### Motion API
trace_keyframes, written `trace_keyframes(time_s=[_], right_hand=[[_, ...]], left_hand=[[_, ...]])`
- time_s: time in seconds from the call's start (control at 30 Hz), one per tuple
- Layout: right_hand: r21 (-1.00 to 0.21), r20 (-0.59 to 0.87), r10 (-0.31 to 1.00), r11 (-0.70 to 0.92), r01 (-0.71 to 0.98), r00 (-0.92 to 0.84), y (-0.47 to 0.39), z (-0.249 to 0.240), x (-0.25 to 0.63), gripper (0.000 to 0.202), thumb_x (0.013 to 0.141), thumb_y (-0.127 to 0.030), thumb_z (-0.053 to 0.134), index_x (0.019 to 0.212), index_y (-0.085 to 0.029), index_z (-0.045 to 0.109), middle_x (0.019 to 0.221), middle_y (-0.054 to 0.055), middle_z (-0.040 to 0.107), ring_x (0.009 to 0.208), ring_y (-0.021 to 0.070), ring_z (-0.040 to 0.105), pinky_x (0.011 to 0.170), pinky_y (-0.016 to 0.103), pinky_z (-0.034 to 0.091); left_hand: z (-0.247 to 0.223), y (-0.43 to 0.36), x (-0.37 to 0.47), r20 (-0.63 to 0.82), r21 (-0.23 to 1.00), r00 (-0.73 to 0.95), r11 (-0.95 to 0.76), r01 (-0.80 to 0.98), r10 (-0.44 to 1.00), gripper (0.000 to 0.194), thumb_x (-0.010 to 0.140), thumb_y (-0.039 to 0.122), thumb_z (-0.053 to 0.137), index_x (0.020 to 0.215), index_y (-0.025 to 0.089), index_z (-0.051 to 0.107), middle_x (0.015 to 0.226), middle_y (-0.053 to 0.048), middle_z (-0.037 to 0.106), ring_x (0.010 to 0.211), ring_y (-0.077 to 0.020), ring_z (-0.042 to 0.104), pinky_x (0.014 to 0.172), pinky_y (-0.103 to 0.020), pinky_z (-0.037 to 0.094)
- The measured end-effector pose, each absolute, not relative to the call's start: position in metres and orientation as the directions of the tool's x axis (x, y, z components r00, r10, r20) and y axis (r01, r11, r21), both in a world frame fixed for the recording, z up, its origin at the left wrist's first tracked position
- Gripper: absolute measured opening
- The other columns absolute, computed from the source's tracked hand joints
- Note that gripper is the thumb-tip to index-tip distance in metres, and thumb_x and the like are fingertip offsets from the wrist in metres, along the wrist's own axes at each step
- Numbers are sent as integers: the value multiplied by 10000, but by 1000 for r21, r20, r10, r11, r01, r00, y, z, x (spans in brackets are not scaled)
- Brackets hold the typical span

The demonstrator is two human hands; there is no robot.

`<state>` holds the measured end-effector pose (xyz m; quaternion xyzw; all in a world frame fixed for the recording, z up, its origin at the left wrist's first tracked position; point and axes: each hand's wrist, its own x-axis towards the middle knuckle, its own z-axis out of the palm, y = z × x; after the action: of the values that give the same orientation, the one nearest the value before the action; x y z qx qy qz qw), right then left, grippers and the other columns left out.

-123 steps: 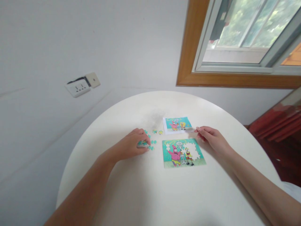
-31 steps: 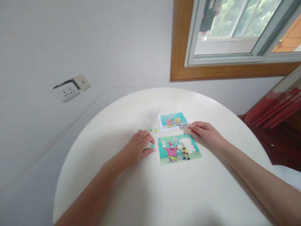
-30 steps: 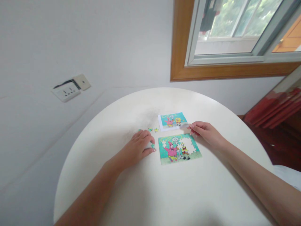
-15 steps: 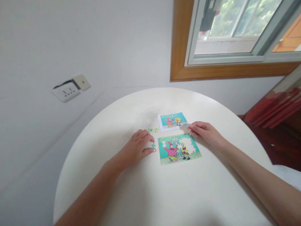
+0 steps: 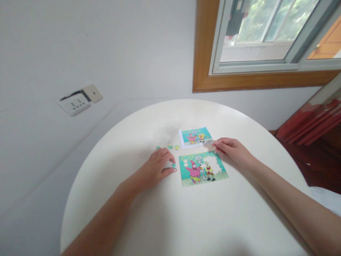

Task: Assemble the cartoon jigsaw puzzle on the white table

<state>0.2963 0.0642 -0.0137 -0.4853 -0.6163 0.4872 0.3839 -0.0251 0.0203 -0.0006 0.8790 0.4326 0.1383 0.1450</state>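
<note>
My left hand (image 5: 157,165) rests on the table left of a jigsaw puzzle (image 5: 195,172), with a small teal puzzle piece (image 5: 174,165) between thumb and forefinger. The puzzle is a mostly filled cartoon scene. It has a large white gap at its upper right and a smaller one at its left. Behind it lies a printed picture card (image 5: 195,137) of the same scene. The fingers of my right hand (image 5: 230,149) are pinched at the card's near right corner. Loose puzzle pieces (image 5: 177,147) lie beyond my left hand, one partly hidden by its fingers.
The round white table (image 5: 160,220) stands close to a pale wall (image 5: 133,53). A wall socket (image 5: 76,104) is at the left. At the upper right is a wood-framed window (image 5: 202,83), with a red curtain (image 5: 306,124) below its right end.
My left hand has drawn back slightly, and a teal piece now shows beyond its knuckles. My right hand, the puzzle and the card stay where they were.
</note>
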Motion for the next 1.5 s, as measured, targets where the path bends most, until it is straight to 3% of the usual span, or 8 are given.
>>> trace_keyframes(time_s=[0.33, 0.57, 0.73, 0.83, 0.93, 1.13, 1.3, 1.5], right_hand=[[-979, -25, 973, 22, 201, -229, 64, -14, 294, 395, 804, -546, 608, 743, -156, 624, 633, 0, 519, 568, 99, 389, 533, 258, 254], [-944, 71, 971, 139, 299, -227, 60, -4, 293, 393, 838, -531, 559, 730, -163, 648, 696, 27, 605, 634, 129, 477, 595, 276, 349], [-750, 302, 869, 470, 465, -392, 53, 10, 270, 238, 869, -381, 550, 920, -226, 724, 917, 61, 667, 833, 183, 564, 717, 316, 427], [-581, 327, 744, 645, 496, -583, 44, 16, 239, 170, 844, -270, 606, 953, -255, 736, 923, 42, 648, 904, 188, 558, 867, 360, 404], [-452, 268, 706, 693, 562, -655, 36, 16, 206, 181, 836, -287, 644, 984, -239, 736, 943, 59, 626, 909, 197, 536, 877, 366, 391], [-325, 204, 777, 628, 707, -596, 24, 8, 172, 265, 806, -385, 687, 1011, -219, 715, 997, 95, 582, 973, 250, 481, 877, 396, 384], [-323, 151, 809, 584, 745, -568, 21, 7, 167, 217, 801, -291, 696, 1007, -223, 714, 998, 96, 582, 971, 251, 490, 874, 396, 394], [-490, 150, 807, 563, 666, -571, 29, 3, 168, 209, 727, -177, 731, 930, -198, 685, 958, 67, 605, 935, 222, 523, 871, 370, 409]], left_hand=[[1, 22, -26, 131, 348, 575, -581, 736, 807, 153, 877, 324, 579, 980, 216, 548, 1047, -43, 542, 1047, -228, 476, 972, -391, 370], [-1, 21, -27, 144, 360, 579, -588, 725, 802, 123, 895, 310, 547, 972, 214, 548, 1027, -37, 543, 1025, -214, 482, 959, -373, 374], [-2, 24, -28, 174, 384, 583, -600, 702, 793, 99, 921, 251, 469, 953, 201, 548, 993, -47, 557, 985, -205, 492, 926, -366, 397], [0, 27, -29, 226, 382, 536, -580, 719, 813, 149, 933, 251, 421, 951, 190, 556, 983, -57, 571, 971, -210, 504, 910, -376, 409], [2, 30, -31, 300, 365, 464, -550, 751, 833, 189, 937, 256, 397, 984, 180, 563, 984, -65, 584, 983, -216, 514, 924, -389, 407], [3, 33, -33, 417, 336, 371, -520, 786, 830, 213, 950, 254, 387, 985, 169, 580, 957, -69, 597, 946, -216, 525, 893, -384, 419], [4, 31, -30, 427, 313, 398, -546, 777, 812, 191, 958, 241, 397, 983, 178, 575, 966, -65, 594, 958, -213, 523, 894, -372, 413], [5, 28, -29, 411, 302, 397, -534, 790, 821, 189, 954, 253, 414, 986, 175, 584, 985, -70, 585, 958, -221, 512, 880, -377, 412]])
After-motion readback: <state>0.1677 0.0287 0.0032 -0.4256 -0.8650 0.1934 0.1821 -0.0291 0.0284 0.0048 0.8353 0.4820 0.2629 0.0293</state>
